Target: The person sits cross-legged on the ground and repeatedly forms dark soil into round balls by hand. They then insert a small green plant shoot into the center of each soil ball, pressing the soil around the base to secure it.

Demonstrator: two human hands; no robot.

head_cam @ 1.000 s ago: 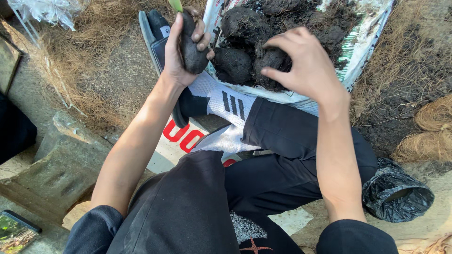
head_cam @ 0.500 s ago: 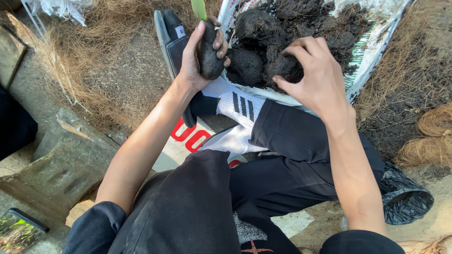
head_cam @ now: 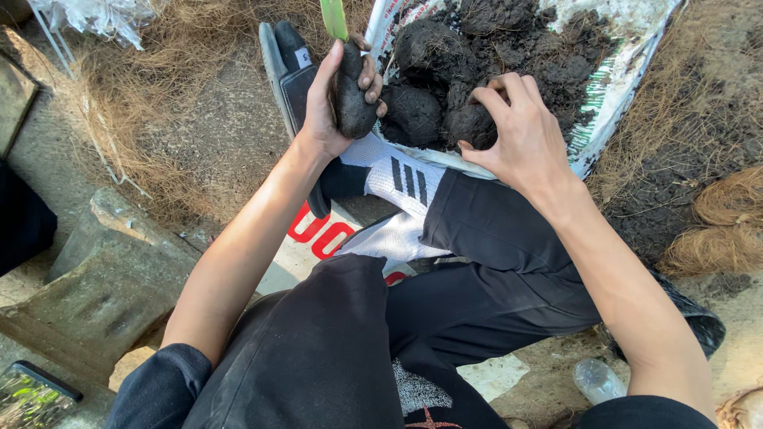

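Beside dry straw, left hand (head_cam: 330, 103) grips lumpy soil ball (head_cam: 352, 99) (right hand (head_cam: 520, 131) clutches crumbly clod (head_cam: 470, 123)).

Both bare forearms stretched toward the far side, sleeves pushed to the elbows. Left hand (head_cam: 338, 99) raised, palm right, fingers curled shut in a grip. Right hand (head_cam: 520, 131) farther right, palm down, fingers spread and bent, clawed downward.
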